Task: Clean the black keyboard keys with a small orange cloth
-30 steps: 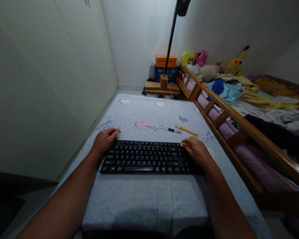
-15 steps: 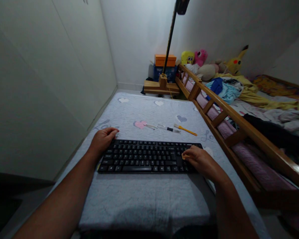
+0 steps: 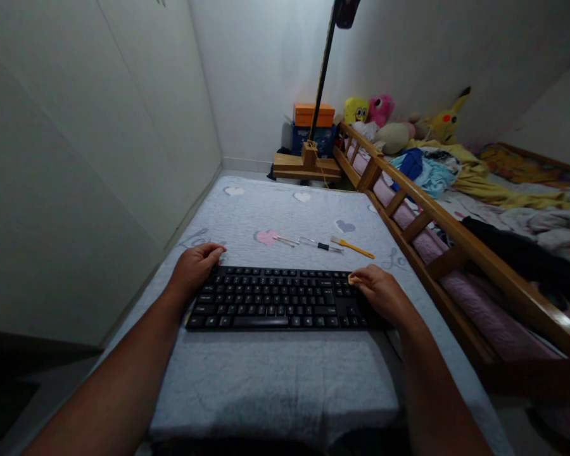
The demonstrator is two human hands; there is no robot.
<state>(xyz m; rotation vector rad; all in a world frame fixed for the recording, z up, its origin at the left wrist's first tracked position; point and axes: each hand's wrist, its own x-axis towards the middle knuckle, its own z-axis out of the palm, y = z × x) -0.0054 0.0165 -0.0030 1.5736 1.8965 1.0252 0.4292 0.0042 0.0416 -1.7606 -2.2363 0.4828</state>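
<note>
A black full-size keyboard (image 3: 266, 301) lies flat across the cloth-covered table in front of me. My left hand (image 3: 194, 267) is closed at its upper left corner, fingers curled against the edge. My right hand (image 3: 377, 288) pinches a small tan-orange piece (image 3: 354, 279), perhaps sponge or cloth, over the upper keys near the number pad. The fingers partly hide that piece, and the hand covers the keyboard's right end. Beyond the keyboard lie thin white sticks (image 3: 286, 240), a wire tool with a black grip (image 3: 323, 246) and a yellow-handled brush (image 3: 352, 246).
A pale cloth with heart prints (image 3: 275, 380) covers the table. Along the right runs a wooden bed rail (image 3: 420, 193), with clothes and plush toys behind it. A white cabinet (image 3: 99, 145) stands on the left. At the far end are a wooden stand (image 3: 308, 166) and an orange box (image 3: 313, 114).
My right hand has moved away from me over the number pad, still pinching the tan-orange piece, uncovering some lower keys. My left hand and the keyboard stay in place.
</note>
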